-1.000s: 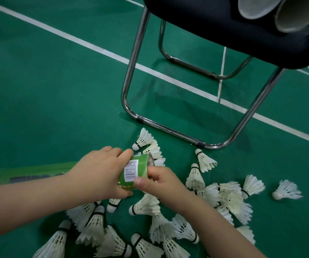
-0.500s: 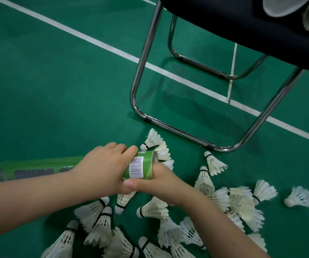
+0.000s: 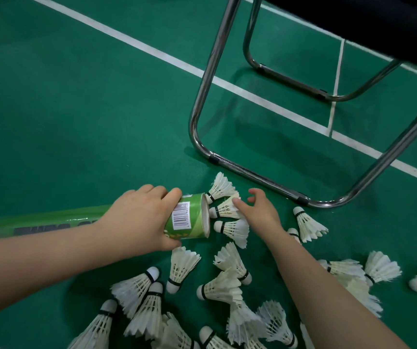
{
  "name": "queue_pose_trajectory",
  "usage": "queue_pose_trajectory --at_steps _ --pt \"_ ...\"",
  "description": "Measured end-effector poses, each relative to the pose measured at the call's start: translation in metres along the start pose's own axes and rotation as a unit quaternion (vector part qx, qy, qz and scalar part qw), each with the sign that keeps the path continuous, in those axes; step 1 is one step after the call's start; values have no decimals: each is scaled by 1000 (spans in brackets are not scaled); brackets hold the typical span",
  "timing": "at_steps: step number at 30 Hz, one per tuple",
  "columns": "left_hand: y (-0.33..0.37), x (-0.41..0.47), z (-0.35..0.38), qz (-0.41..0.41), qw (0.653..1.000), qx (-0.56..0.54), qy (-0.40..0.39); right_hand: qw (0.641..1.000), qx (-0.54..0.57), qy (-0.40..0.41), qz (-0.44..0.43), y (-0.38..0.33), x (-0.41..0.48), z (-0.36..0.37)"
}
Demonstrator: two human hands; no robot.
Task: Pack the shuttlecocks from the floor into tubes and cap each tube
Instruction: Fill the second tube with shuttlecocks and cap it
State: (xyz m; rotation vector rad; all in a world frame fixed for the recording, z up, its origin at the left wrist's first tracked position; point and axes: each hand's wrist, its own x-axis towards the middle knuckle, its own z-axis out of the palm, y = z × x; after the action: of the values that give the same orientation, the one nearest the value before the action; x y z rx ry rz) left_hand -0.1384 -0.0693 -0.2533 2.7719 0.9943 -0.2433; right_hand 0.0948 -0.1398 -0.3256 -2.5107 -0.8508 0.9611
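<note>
Left hand (image 3: 139, 220): wrapped around the open end of the tube, thumb below, fingers over the top, barcode label just past the fingertips.
Tube (image 3: 190, 217): green, lying nearly flat, gripped by the left hand; open mouth pointing toward the right hand, uncapped; long body running back under the left wrist and forearm.
Right hand (image 3: 257, 212): holding nothing, fingers spread and slightly curled, hovering just past the tube mouth; thumb tip touching or almost touching the feathers of the nearest shuttlecock, cannot tell which.
Nearest shuttlecock (image 3: 226, 209): lying between tube mouth and right thumb, cork tip toward the tube.
Two more shuttlecocks (image 3: 221, 188): one above and one below the nearest, cork tips also near the tube mouth.
Loose shuttlecocks (image 3: 222, 288): many, scattered on the floor below both forearms and out to the right of the right arm.
Floor (image 3: 76, 109): green court with white lines.
Chair frame (image 3: 252, 175): chrome tube, resting on the floor beyond the right hand.
</note>
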Motion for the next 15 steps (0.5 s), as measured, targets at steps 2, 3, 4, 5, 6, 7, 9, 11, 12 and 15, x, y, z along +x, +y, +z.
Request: queue_pose_trajectory --at_steps 2,3,4,5,6,7,9,11,12,15 --pt "-2 2 0 -5 1000 6 0 1000 -29 -5 1 -1 5 7" --pt "-2 2 0 -5 1000 7 0 999 -40 -7 -1 -2 6 10" --pt "-3 3 0 -5 1000 8 -1 999 -45 -6 -3 -3 6 12" --pt "-4 3 1 -7 1000 9 -3 999 -47 -6 -3 -3 5 14" --pt "-4 3 1 -8 1000 9 -5 999 -48 -6 -2 -3 5 14" --pt "-5 3 2 -9 1000 9 -7 999 -49 -5 0 -3 4 15" --pt "-5 4 3 -9 1000 4 -7 999 -49 1 -2 0 4 15" --pt "-5 4 3 -10 1000 4 -6 999 -30 12 -9 3 4 15" --pt "-5 4 3 -9 1000 6 -7 1000 -16 15 -12 3 4 14" --pt "-4 4 4 -8 1000 2 -4 998 51 26 -24 -1 -5 7"
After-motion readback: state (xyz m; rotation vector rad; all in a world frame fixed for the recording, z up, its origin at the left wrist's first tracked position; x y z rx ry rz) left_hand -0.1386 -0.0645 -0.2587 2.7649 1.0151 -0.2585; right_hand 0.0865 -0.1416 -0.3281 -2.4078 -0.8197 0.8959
